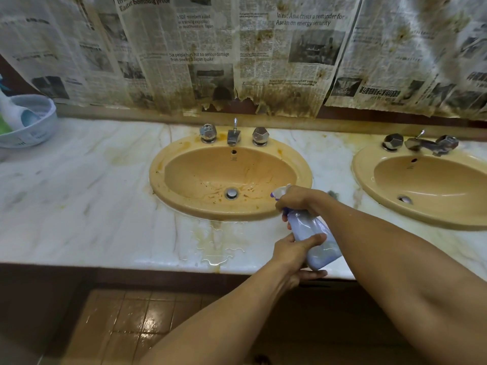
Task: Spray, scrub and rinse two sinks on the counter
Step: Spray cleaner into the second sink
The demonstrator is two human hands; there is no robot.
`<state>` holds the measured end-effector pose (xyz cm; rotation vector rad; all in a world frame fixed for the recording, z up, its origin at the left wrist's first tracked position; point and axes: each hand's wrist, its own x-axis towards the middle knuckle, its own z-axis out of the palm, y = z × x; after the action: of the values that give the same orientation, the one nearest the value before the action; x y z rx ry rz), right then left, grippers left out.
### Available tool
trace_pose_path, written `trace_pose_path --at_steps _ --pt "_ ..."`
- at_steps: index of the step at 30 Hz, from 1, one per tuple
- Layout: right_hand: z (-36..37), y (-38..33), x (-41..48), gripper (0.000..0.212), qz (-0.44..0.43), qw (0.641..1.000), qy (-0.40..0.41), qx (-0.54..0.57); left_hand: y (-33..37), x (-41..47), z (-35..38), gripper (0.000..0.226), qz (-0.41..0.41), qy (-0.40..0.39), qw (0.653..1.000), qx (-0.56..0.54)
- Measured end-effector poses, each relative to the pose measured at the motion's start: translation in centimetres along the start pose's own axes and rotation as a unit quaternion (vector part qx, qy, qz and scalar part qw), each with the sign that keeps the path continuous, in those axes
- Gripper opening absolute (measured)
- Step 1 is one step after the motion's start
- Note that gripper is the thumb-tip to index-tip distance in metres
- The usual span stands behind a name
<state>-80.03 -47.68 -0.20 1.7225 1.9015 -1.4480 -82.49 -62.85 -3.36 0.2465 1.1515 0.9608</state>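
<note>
Head: both hands (pixel 292 255) (pixel 295 200) around spray bottle (pixel 307 225)

Sink (pixel 197 175): in counter (pixel 79 193).
Second sink (pixel 434 185): right of it.
Basket (pixel 31 135): on counter, far left.
Bottle (pixel 313 241): before sink.

1. A white marble desk (pixel 92 196), streaked with brown stains, runs across the view.
2. Two tan oval basins are set into it: the middle sink (pixel 158 180) and the right sink (pixel 361 167).
3. A pale basket (pixel 39 130) sits at the far left.
4. A puddle (pixel 216 250) lies near the front edge.
</note>
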Motion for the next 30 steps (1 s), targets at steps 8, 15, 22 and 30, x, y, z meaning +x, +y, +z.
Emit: trace_pose_path --at_steps 8,15,22,30 --pt "-0.3 -1.8 2.8 0.012 -0.102 0.993 -0.032 0.043 1.6 2.0 -4.2 0.055 0.059 0.019 0.995 0.082" --pt "-4.3 -4.5 5.8 0.02 -0.179 0.962 -0.097 -0.18 7.2 2.7 -16.5 0.035 0.225 0.213 0.83 0.465" --pt "-6.4 -8.3 11.0 0.026 -0.182 0.905 -0.173 -0.344 13.1 4.6 -24.7 0.057 0.216 0.272 0.594 0.725" --pt "-4.7 -12.2 16.4 0.008 -0.232 0.874 -0.265 -0.336 18.3 9.7 -32.9 0.09 0.133 0.275 0.561 0.77"
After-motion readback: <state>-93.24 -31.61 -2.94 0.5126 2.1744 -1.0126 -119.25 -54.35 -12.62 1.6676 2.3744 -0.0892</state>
